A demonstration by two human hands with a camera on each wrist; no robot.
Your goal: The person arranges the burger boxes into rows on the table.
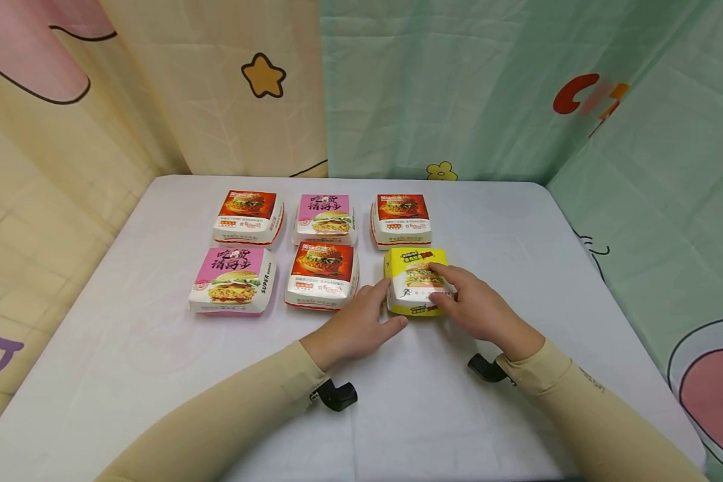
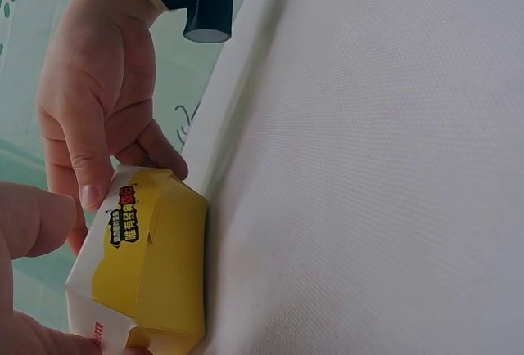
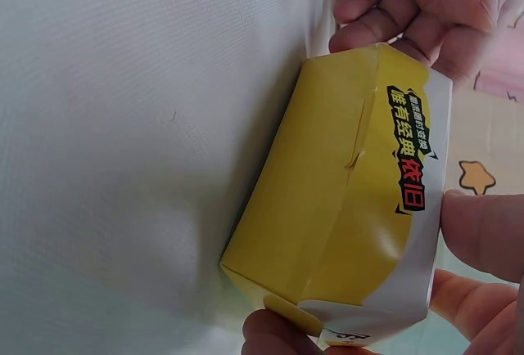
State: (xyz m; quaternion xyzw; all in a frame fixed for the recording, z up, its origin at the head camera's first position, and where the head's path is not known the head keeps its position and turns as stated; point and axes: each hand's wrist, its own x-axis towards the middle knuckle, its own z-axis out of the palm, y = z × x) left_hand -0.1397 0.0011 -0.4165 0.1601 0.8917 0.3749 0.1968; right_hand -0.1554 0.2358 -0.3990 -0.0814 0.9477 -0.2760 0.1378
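A yellow-and-white burger box (image 1: 416,304) with a burger picture on its lid sits upright on the white table, front right among the boxes. My right hand (image 1: 482,308) grips its right edge, with the thumb and a finger over the lid and other fingers against the side. At the left side is my left hand (image 1: 361,325), its fingers touching the box and its thumb apart from it. In the right wrist view, the yellow front flap of the box (image 3: 327,183) looks closed. Left of it stands a white-and-red burger box (image 1: 322,284).
A pink burger box (image 1: 231,281) stands front left. Behind are another red one (image 1: 250,217), a second pink one (image 1: 324,217) and a third red one (image 1: 401,221). Printed curtains (image 1: 446,87) rise at the back and sides of the table (image 1: 410,408).
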